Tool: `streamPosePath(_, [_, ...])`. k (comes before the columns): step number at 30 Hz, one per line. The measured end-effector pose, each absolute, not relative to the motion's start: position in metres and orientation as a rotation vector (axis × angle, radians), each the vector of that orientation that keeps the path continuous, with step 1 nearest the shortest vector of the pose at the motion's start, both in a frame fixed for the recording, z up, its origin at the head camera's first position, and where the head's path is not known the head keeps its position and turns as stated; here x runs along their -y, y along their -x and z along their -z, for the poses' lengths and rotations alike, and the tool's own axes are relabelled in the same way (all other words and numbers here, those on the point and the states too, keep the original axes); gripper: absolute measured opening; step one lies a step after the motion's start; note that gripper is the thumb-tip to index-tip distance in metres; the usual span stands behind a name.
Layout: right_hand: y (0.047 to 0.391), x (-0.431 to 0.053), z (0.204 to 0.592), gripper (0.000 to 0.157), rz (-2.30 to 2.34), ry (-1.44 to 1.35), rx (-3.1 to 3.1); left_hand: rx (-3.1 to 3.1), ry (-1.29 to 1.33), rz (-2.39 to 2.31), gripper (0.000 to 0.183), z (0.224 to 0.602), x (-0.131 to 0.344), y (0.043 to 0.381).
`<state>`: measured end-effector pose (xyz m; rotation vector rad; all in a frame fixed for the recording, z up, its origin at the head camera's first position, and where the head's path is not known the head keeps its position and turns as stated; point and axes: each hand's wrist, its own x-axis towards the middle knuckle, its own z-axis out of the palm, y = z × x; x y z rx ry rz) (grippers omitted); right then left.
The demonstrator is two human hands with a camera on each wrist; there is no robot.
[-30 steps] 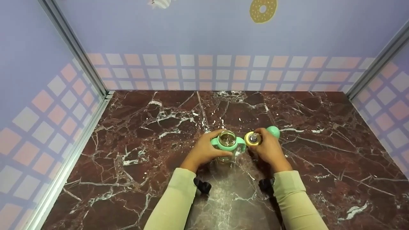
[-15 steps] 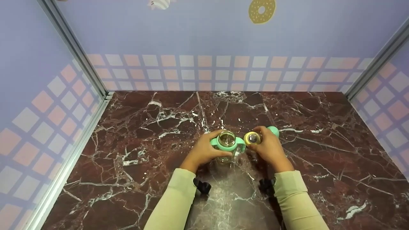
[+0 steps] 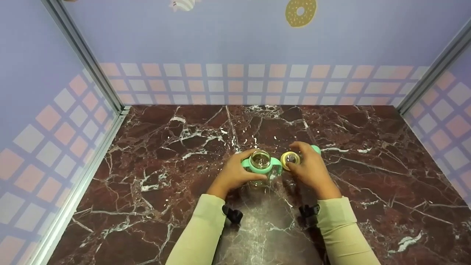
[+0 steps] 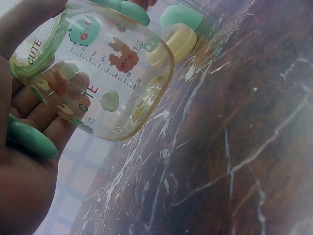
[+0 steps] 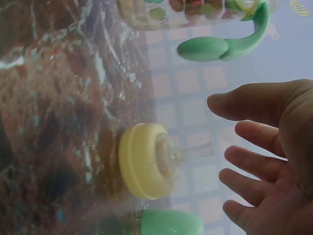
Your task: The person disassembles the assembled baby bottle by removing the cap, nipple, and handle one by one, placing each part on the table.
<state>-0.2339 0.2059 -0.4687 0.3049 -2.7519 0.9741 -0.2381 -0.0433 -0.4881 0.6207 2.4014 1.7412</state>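
A clear baby bottle (image 3: 260, 160) with a green collar and two green handles stands upright and uncapped; cartoon prints and a scale show on its wall (image 4: 105, 73) in the left wrist view. My left hand (image 3: 237, 170) grips it from the left side, fingers behind and thumb in front. To its right, a yellow screw ring (image 5: 142, 161) sits on the marble surface with a clear, narrow stem pointing up from its middle. Over the ring, my right hand (image 5: 269, 156) holds nothing, with its fingers spread and apart from the stem.
A green domed cap (image 5: 171, 223) stands just beyond the yellow ring, partly hidden by my right hand in the head view. Small white flecks (image 3: 254, 140) lie on the marble tabletop (image 3: 165, 224). Patterned wall panels (image 3: 235, 40) close off the back and sides.
My right hand has let go of the yellow ring and its fingers have spread and lifted off it. The ring stays on the table. My left hand keeps its grip on the bottle.
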Motion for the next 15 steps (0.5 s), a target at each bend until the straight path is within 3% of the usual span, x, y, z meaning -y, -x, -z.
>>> streamPosePath(15, [0.223,-0.198,0.455,0.042,-1.219,-0.422,2.679,-2.385,-0.672,-1.762,0.079,0.489,0.044,0.238])
